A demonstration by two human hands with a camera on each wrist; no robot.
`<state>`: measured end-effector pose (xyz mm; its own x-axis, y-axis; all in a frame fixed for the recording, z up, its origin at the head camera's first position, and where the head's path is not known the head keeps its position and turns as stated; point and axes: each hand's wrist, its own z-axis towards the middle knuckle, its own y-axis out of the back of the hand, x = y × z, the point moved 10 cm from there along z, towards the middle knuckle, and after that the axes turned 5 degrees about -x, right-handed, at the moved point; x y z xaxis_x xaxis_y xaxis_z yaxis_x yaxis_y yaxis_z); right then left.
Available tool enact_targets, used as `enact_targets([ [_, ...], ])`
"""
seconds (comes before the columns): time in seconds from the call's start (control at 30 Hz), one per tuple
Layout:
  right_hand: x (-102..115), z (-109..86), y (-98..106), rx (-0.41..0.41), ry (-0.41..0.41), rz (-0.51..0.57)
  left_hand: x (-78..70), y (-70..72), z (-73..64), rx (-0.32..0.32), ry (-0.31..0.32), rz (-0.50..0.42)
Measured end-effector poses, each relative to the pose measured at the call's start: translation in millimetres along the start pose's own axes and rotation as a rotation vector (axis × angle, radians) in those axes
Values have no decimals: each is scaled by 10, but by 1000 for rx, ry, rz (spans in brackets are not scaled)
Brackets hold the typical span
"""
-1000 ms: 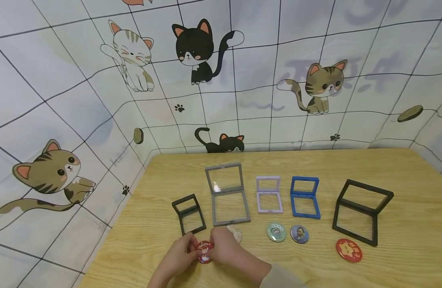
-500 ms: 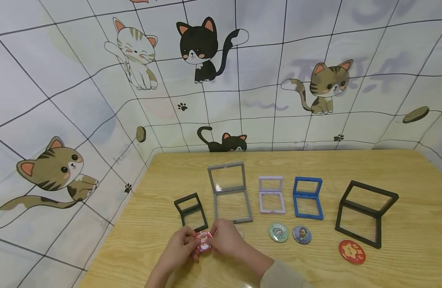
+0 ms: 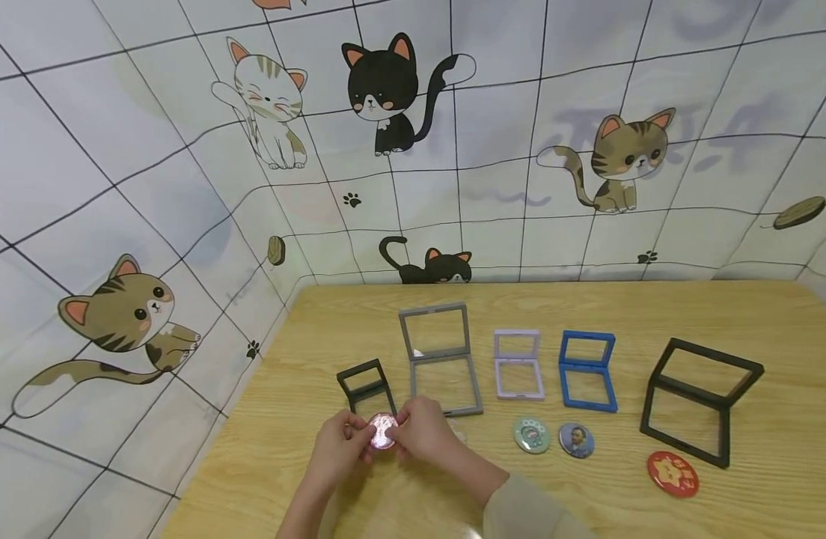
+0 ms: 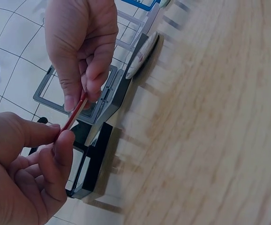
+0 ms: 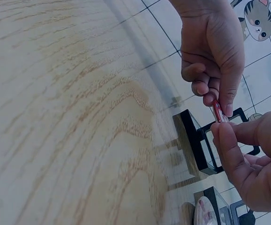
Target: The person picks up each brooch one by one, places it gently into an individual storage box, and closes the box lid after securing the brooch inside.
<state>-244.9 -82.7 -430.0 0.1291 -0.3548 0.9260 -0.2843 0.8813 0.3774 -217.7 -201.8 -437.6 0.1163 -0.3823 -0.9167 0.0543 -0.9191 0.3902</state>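
Observation:
In the head view a round red-rimmed button badge is held up in front of the small black hinged frame, and glare whitens its face. My left hand pinches its left edge between thumb and fingers. On the opposite edge, my right hand pinches it the same way. Seen edge-on in the left wrist view, the badge is thin and tilted, clear of the table. The black frame stands open just beyond it. A pale badge lies partly hidden behind my right hand.
Behind stand more open hinged frames: grey, lilac, blue and a large black one. In front lie a green badge, a portrait badge and a red star badge. A cat-print wall borders the table.
Both hands have raised the red badge and brought it toward the small black frame, tilting it so that its face now catches the light. The head view has shifted slightly left.

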Motion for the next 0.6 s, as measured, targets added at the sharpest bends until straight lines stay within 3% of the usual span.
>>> enact_targets([
  [0.3, 43, 84, 16, -12, 30, 54, 36, 82, 71, -108, 33, 21],
  [0.6, 9, 183, -21, -39, 19, 121, 38, 135, 106, -161, 57, 5],
])
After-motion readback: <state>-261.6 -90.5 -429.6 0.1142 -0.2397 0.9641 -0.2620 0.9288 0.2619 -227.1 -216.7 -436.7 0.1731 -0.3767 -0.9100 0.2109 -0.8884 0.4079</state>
